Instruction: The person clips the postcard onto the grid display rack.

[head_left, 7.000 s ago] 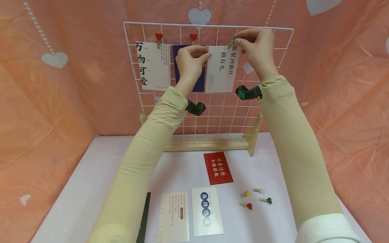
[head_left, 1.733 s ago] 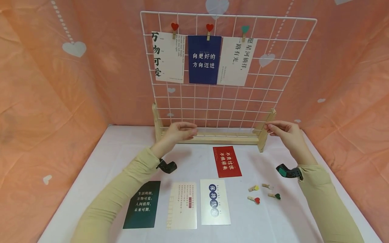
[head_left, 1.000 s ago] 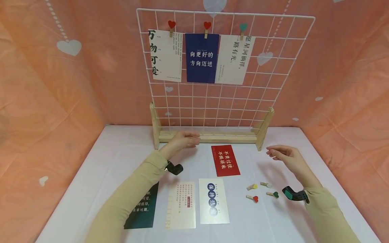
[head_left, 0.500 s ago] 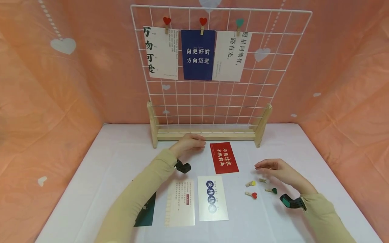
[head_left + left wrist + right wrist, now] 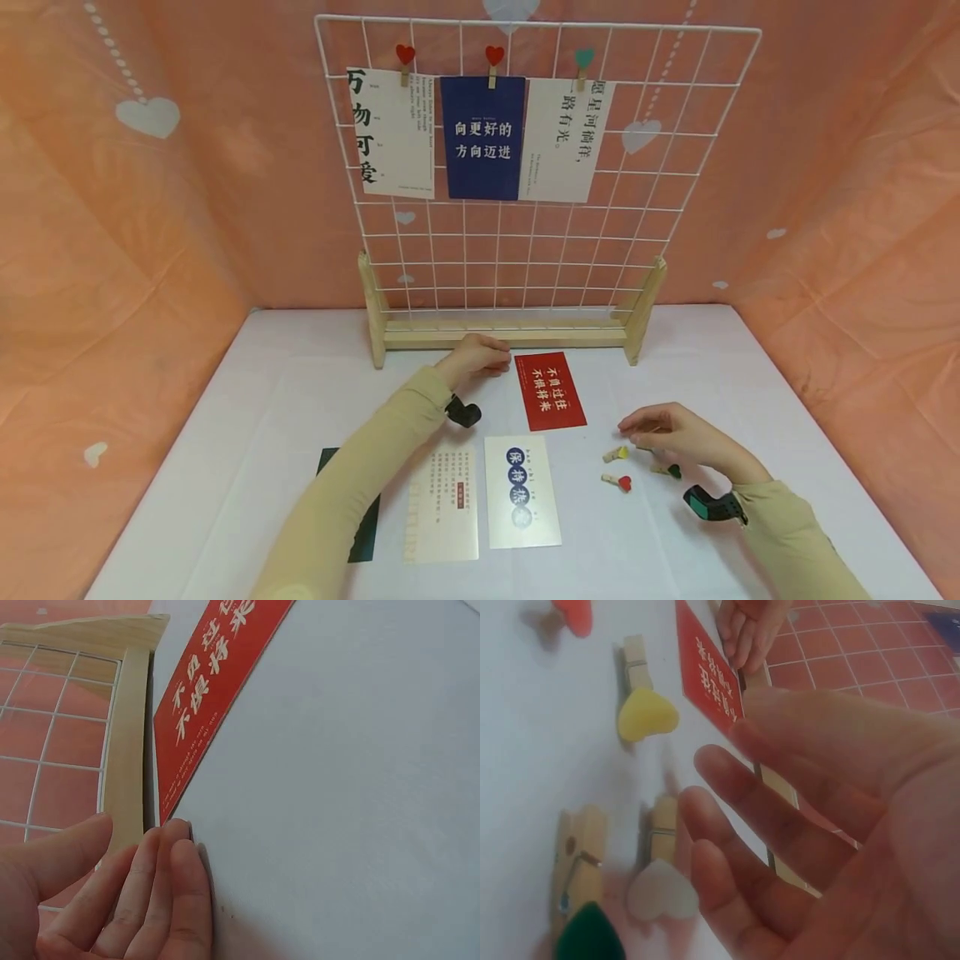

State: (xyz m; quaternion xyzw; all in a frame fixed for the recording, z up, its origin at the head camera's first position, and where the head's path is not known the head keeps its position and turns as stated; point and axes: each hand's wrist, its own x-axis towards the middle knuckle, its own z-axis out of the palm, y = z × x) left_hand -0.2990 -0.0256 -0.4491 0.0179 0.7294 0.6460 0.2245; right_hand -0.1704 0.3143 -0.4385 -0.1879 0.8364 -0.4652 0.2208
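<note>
A red card (image 5: 550,392) with white writing lies flat on the white cloth, below the grid rack's foot. My left hand (image 5: 477,357) is beside its upper left corner, fingers loosely bent and holding nothing; the left wrist view puts the fingertips right by the corner, and contact is unclear. Over the small clothespins hovers my right hand (image 5: 678,433), its fingers relaxed and apart. Around it lie clothespins with a yellow heart (image 5: 617,454), a red heart (image 5: 618,482) and a dark green heart (image 5: 667,472). A white-heart clothespin (image 5: 662,889) is close under its fingertips, mostly hidden in the head view.
A white wire grid (image 5: 592,250) on a wooden stand (image 5: 506,337) carries three clipped cards: white (image 5: 397,133), blue (image 5: 483,137) and white (image 5: 566,142). Nearer lie a cream card (image 5: 442,508), a white card (image 5: 522,492) and a dark green card (image 5: 366,533), partly under the left sleeve.
Both hands have come down from the grid, where the right one was at the green-heart clothespin on the third card. The left moved toward the red card, the right down to the loose clothespins.
</note>
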